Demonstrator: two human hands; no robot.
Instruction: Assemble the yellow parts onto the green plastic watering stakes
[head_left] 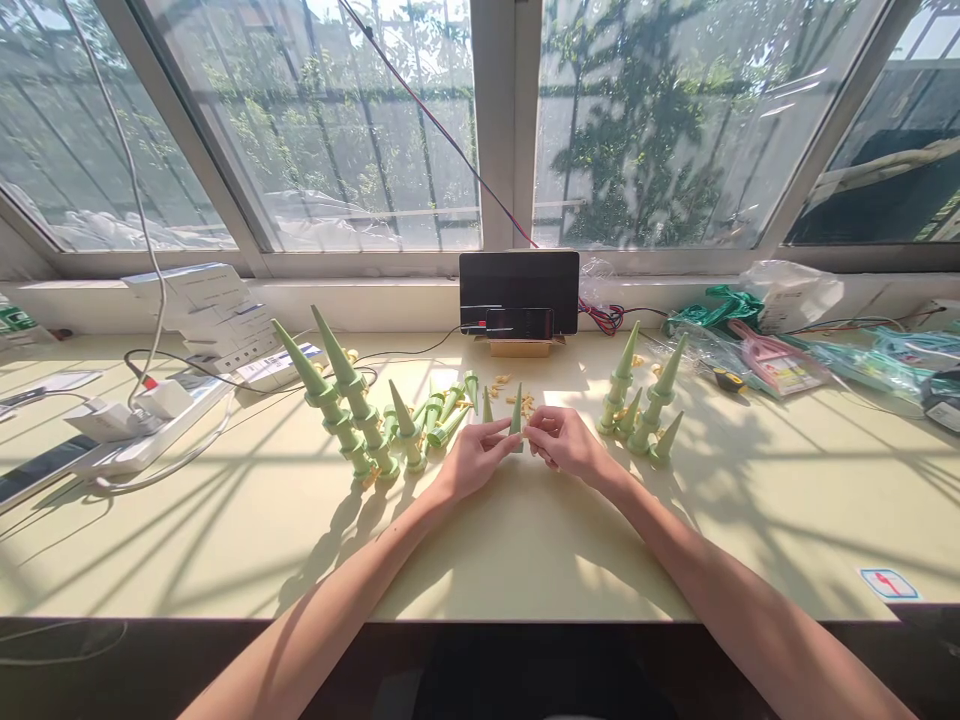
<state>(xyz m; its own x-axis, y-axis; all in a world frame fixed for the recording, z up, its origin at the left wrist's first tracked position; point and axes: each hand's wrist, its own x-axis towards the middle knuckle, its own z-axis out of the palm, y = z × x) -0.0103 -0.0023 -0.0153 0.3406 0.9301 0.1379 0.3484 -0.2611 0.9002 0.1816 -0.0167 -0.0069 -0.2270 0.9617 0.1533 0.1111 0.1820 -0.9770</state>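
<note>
While both forearms reach forward over the sunlit worktop (510, 560), the left hand (476, 458) has its grip closed on a green cone (517, 408), thumb and fingers pressed to its lower part, the tip pointing up. The cone is near the middle of the worktop, between the two hands. The right hand (562, 440) is bent in from the other side, its fingertips drawn together just beside the cone; whether that grip pinches something small, I cannot tell. Another cone (487, 404) stands behind the left fingers, and small yellow pieces (501, 382) are scattered beyond the hands.

To the left of the hands lie loose green tubes (450, 410); farther left, two tall pointed stacks (352, 385) rise beside a shorter one (405, 420). On the right is a further group of pointed green stacks (654, 402). Behind the yellow pieces, a dark tablet (520, 275) stands below the window, with a phone (520, 323) in front of it. A power strip (202, 408) lies at the far left, clear plastic bags (780, 360) at the right.
</note>
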